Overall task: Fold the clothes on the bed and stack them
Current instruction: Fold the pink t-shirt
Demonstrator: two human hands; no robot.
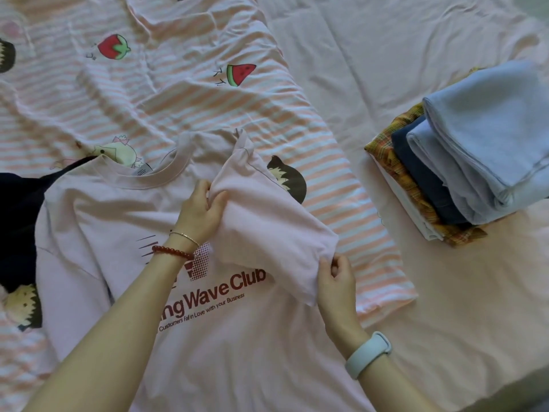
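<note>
Nearest, under both forearms: pale pink T-shirt (243, 346), soft matte jersey, laid flat and print-up on the bed, long axis running from the near hem away to the ribbed round collar beyond the left hand. Dark red lettering across the chest, partly covered. Right sleeve folded inward over the chest, forming a smooth angled flap between the hands. Right hand (337, 281), pale smartwatch band on the wrist, pinched the flap's outer edge between thumb and fingers. Left hand (202, 212), thin bangle and red bead bracelet at the wrist, curled round bunched fabric at the shoulder. Left of the left arm: dark navy garment (17, 221), crumpled. Beyond the hands: striped pink quilt (166, 93), creased, printed with strawberry and watermelon. Far right of the right hand: stack of folded clothes (463, 162) on plain pink sheet (445, 307), light blue fleece on top, navy, plaid and white below.
</note>
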